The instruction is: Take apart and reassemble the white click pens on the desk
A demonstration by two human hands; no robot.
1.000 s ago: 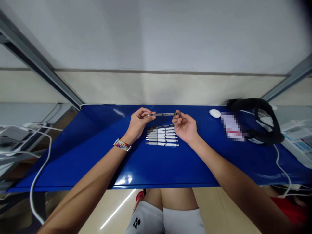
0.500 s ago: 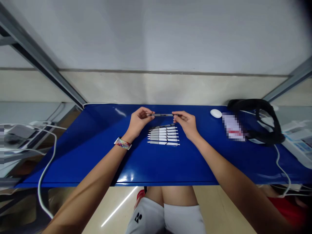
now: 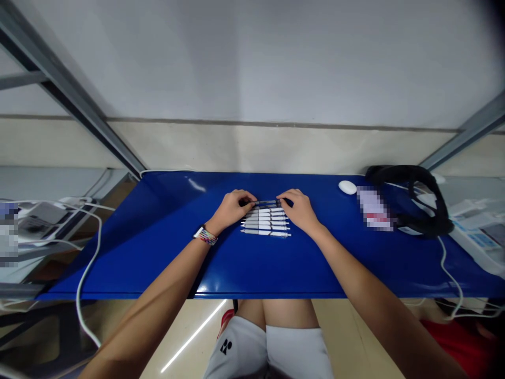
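Observation:
A dark pen (image 3: 266, 202) lies crosswise at the far end of a row of pens, pinched at its left end by my left hand (image 3: 235, 207) and at its right end by my right hand (image 3: 299, 207). Fingers of both hands are closed on its tips. Just nearer to me, several white-and-grey pens (image 3: 266, 232) lie side by side on the blue table (image 3: 244, 268), all pointing left. My hands partly cover the ends of the farther pens. A colourful band circles my left wrist.
On the right are a white computer mouse (image 3: 347, 187), a blurred-out pale item (image 3: 374, 208) and a black strap-like headset (image 3: 430, 200). White cables (image 3: 84, 273) hang at the left. A pale wall stands behind the table, with metal posts on both sides.
Both hands have come down and nearer to me with the dark pen, from above and beyond the row to its far edge. The view has shifted slightly.

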